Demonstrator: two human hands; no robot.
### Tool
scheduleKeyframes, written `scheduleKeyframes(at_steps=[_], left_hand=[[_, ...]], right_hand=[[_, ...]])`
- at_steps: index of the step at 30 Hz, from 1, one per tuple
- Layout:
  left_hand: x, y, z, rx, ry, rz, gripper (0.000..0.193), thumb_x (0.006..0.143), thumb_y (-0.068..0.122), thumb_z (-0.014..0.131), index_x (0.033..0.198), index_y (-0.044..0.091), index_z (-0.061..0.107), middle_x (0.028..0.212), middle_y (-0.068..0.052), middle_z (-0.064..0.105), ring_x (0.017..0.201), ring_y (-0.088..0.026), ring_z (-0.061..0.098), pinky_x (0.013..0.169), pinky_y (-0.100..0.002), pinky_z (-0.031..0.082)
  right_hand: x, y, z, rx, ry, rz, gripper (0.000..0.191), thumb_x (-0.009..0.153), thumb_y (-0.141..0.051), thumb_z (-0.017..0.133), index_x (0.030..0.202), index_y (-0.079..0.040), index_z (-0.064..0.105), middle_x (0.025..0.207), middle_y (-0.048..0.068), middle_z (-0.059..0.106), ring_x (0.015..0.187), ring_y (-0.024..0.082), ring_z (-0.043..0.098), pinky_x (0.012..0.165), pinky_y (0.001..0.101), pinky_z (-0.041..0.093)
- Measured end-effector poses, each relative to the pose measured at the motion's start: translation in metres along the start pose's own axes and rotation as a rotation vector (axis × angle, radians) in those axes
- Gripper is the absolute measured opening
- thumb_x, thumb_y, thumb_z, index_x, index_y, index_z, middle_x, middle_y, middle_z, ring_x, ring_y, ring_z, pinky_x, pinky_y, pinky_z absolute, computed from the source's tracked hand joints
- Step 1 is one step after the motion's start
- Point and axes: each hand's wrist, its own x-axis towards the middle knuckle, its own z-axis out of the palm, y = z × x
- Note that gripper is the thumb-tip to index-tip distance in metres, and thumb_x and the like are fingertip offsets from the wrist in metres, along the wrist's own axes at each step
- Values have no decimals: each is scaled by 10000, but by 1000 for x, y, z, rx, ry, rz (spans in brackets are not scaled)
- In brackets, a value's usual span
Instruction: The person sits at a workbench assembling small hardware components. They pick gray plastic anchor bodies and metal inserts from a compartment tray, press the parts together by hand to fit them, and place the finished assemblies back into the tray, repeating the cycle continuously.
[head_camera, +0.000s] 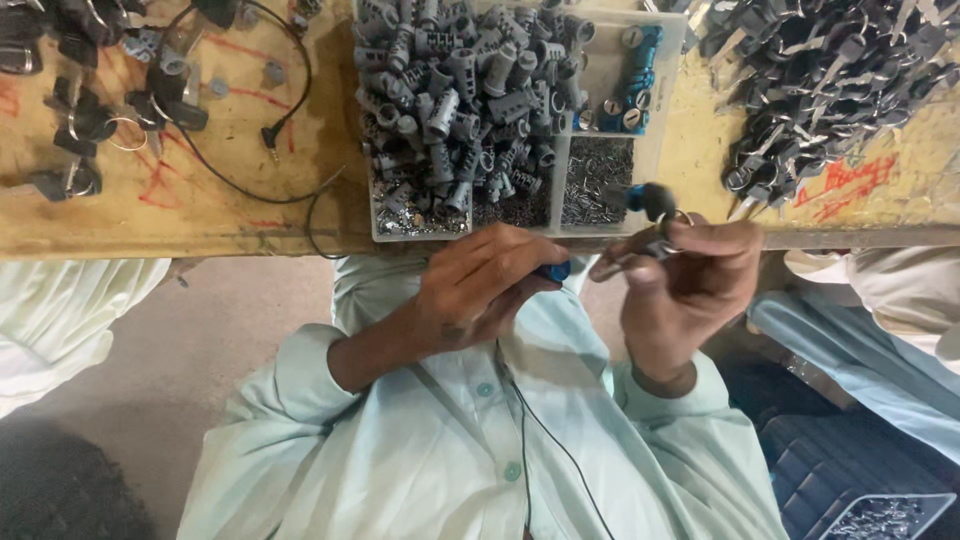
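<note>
Wooden bench (250, 215) up top, left hand (480, 285) gripping a blue tool (553, 271), right hand (685, 285) pinching a key (655, 205)

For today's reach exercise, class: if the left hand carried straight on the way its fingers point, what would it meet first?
The left hand grips a blue tool and points across toward the right hand. It would probably meet that hand and the small black part it holds first, though depth is hard to judge.

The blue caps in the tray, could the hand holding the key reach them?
Probably yes. The blue caps lie uncovered in an open corner of the tray, just beyond the right hand. Nothing blocks the way, but its fingers are busy pinching a key.
</note>
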Motion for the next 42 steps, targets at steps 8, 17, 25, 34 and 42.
scheduleKeyframes(at_steps=[8,17,25,34,42], left_hand=[[-11,-4,-3,102,-3,3,421,908,-75,801,1264,-63,577,1119,-182,691,981,-329,714,844,-410,589],[-5,12,1,-450,14,-529,272,970,71,783,1195,9,644,1103,-103,757,1008,-176,756,871,-348,633],[-22,27,-44,-73,-184,-492,156,964,171,755,1036,38,718,907,-90,745,735,-182,711,662,-316,564],[-16,13,-77,820,-273,-387,411,751,-4,699,1156,2,636,959,-120,605,936,-319,621,715,-434,534],[-10,7,-78,1021,-618,-349,392,591,-42,705,956,46,590,929,-91,602,933,-262,633,670,-367,554]], right_hand=[[5,-11,22,-933,-203,-394,399,865,13,893,1075,23,554,937,170,703,728,215,707,610,305,510],[47,-50,39,-1051,-832,65,666,729,-206,924,1189,56,521,889,149,688,755,304,716,643,422,550],[123,-50,18,-944,-574,-431,350,1055,-153,688,1291,6,484,1080,137,726,877,149,714,740,272,600],[82,-6,49,-1375,-983,-275,140,867,-198,695,928,-76,662,832,100,646,647,315,655,531,438,488],[79,6,42,-1530,-1142,-429,180,808,-95,649,971,-33,607,853,82,621,754,250,689,563,404,515]])
